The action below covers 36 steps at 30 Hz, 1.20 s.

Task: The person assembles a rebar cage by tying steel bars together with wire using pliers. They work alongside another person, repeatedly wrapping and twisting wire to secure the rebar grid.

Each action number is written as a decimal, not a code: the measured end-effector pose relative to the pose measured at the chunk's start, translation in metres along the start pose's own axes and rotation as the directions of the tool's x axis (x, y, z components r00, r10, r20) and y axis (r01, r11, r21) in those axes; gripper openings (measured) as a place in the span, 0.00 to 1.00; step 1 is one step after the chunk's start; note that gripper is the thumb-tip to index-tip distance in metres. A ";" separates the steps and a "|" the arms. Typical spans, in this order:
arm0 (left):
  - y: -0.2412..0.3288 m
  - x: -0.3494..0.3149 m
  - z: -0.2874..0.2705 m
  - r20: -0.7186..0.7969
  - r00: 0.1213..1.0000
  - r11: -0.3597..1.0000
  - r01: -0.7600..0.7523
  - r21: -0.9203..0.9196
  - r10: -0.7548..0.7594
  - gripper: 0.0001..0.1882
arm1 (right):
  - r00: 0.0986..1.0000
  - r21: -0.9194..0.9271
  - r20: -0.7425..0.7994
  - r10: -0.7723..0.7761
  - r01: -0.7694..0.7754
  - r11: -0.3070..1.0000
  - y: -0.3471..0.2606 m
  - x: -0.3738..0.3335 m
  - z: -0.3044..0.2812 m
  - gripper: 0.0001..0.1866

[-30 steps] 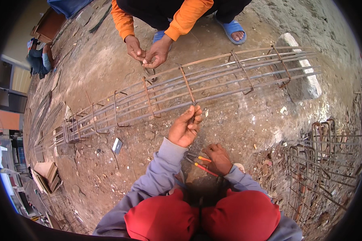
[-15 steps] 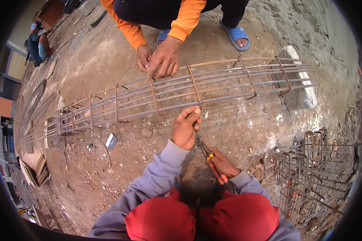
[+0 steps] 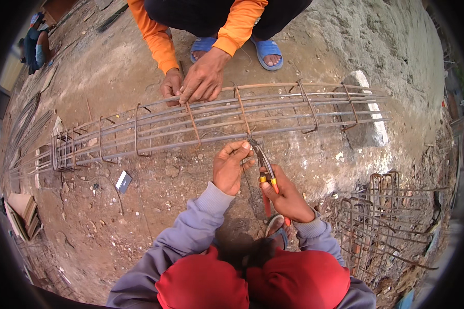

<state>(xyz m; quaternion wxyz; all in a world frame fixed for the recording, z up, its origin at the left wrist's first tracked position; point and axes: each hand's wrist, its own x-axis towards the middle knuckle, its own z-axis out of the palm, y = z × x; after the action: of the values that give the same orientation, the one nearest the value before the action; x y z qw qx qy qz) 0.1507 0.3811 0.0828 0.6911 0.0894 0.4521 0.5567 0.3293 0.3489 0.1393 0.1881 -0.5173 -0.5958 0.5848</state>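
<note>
Tie point: the near lower bar of the rebar cage [image 3: 294,110], where one stirrup [image 3: 242,110] crossed it, just above both of the wearer's hands.
Cage axis: long bars ran left to right across the dirt, its right end resting on a concrete block [image 3: 368,131]; stirrups stood across them.
Left hand [image 3: 231,167]: fingers pinched shut at the crossing, apparently on a thin tie wire; the wire itself was too fine to make out.
Right hand [image 3: 286,198]: wrapped closed round the red-and-yellow handles of the pliers [image 3: 265,172].
Pliers: pointed up and slightly left, away from the body, nose touching the bar just right of the left fingertips; how far the nose was open could not be told.
Nearer hand: the left, right at the joint; the right sat lower, behind the tool.
Co-worker's hands [image 3: 198,82]: on the far top bar, apart to the upper left.
</note>
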 end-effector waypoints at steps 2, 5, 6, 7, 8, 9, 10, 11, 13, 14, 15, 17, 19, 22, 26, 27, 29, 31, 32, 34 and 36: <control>0.000 0.000 -0.002 0.019 1.000 1.000 0.006 0.000 -0.006 0.07 | 0.997 -0.104 -0.005 -0.079 0.078 0.991 0.001 -0.001 0.000 0.21; 0.001 0.000 -0.003 0.040 0.999 1.000 0.022 -0.023 -0.021 0.06 | 0.992 -0.201 0.004 -0.129 0.127 0.971 -0.007 -0.003 -0.003 0.23; 0.000 0.000 -0.003 0.045 0.999 0.999 0.028 -0.034 -0.026 0.06 | 0.991 -0.223 0.009 -0.135 0.133 0.966 -0.010 -0.003 -0.004 0.23; 0.001 -0.001 -0.001 0.045 0.999 0.998 0.028 -0.047 -0.026 0.06 | 0.988 -0.267 0.009 -0.151 0.148 0.952 -0.011 -0.003 -0.004 0.23; 0.001 -0.003 0.000 0.043 0.999 0.998 0.031 -0.058 -0.028 0.06 | 0.986 -0.309 0.010 -0.166 0.161 0.937 -0.012 -0.003 -0.005 0.23; 0.001 -0.004 0.002 0.041 0.999 0.997 0.033 -0.069 -0.031 0.06 | 0.983 -0.349 0.011 -0.181 0.174 0.921 -0.012 -0.004 -0.005 0.23; -0.002 -0.005 0.003 0.030 0.999 0.999 -0.025 -0.029 0.026 0.06 | 0.987 -0.391 -0.003 -0.158 0.144 0.909 -0.015 -0.004 -0.004 0.23; -0.007 -0.007 0.004 0.022 0.996 0.996 -0.084 0.013 0.084 0.06 | 0.991 -0.432 -0.019 -0.135 0.114 0.894 -0.020 -0.005 -0.002 0.23; -0.016 -0.007 0.007 0.008 0.983 0.981 -0.182 0.062 0.181 0.06 | 0.993 -0.490 -0.042 -0.106 0.072 0.868 -0.025 -0.005 -0.001 0.22; -0.020 -0.006 0.008 -0.004 0.975 0.972 -0.223 0.074 0.224 0.06 | 0.994 -0.506 -0.044 -0.102 0.066 0.860 -0.026 -0.005 -0.001 0.22; -0.023 -0.006 0.008 -0.016 0.964 0.961 -0.265 0.085 0.267 0.07 | 0.994 -0.521 -0.045 -0.098 0.060 0.851 -0.027 -0.004 0.000 0.22; -0.025 -0.008 0.006 -0.008 0.956 0.949 -0.290 0.121 0.293 0.08 | 0.994 -0.544 -0.054 -0.091 0.047 0.838 -0.029 -0.004 0.002 0.22; -0.027 -0.011 0.006 -0.005 0.949 0.940 -0.311 0.139 0.315 0.11 | 0.995 -0.552 -0.056 -0.083 0.039 0.833 -0.027 -0.002 0.005 0.23; -0.026 -0.022 0.017 -0.026 0.963 0.958 -0.264 0.108 0.269 0.18 | 0.991 -0.560 -0.079 -0.107 0.045 0.827 -0.014 0.001 0.010 0.25; -0.033 -0.018 0.038 0.022 0.989 0.923 -0.142 0.358 0.143 0.26 | 0.896 -0.645 -0.117 -0.429 0.260 0.719 0.009 0.005 0.027 0.27; -0.034 -0.014 0.040 0.061 0.988 0.855 -0.153 0.496 0.141 0.27 | 0.831 -0.677 -0.102 -0.547 0.345 0.650 0.011 0.006 0.030 0.28; -0.033 -0.012 0.044 0.010 0.997 0.919 -0.070 0.388 0.072 0.24 | 0.898 -0.635 -0.122 -0.423 0.257 0.728 0.004 -0.002 0.025 0.28; -0.028 -0.012 0.046 0.001 1.000 0.952 -0.018 0.307 0.018 0.21 | 0.908 -0.663 -0.149 -0.392 0.203 0.721 -0.003 -0.010 0.018 0.29; -0.027 -0.015 0.047 0.013 1.000 0.959 0.001 0.283 -0.005 0.20 | 0.891 -0.708 -0.166 -0.422 0.190 0.680 -0.003 -0.017 0.013 0.30; -0.028 -0.015 0.042 0.173 0.978 0.993 0.105 0.051 -0.112 0.19 | 0.951 -0.491 -0.142 -0.274 0.172 0.854 0.001 -0.025 0.006 0.31; -0.031 -0.005 0.021 0.477 0.864 0.895 0.330 -0.300 -0.159 0.18 | 0.993 0.186 0.115 -0.028 0.006 0.983 0.011 -0.033 0.003 0.30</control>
<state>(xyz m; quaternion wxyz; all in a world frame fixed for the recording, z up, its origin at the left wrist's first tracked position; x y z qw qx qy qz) 0.1872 0.3734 0.0785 0.8453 0.0213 0.1777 0.5033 0.3444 0.3173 0.1418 0.2050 -0.4570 -0.5535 0.6654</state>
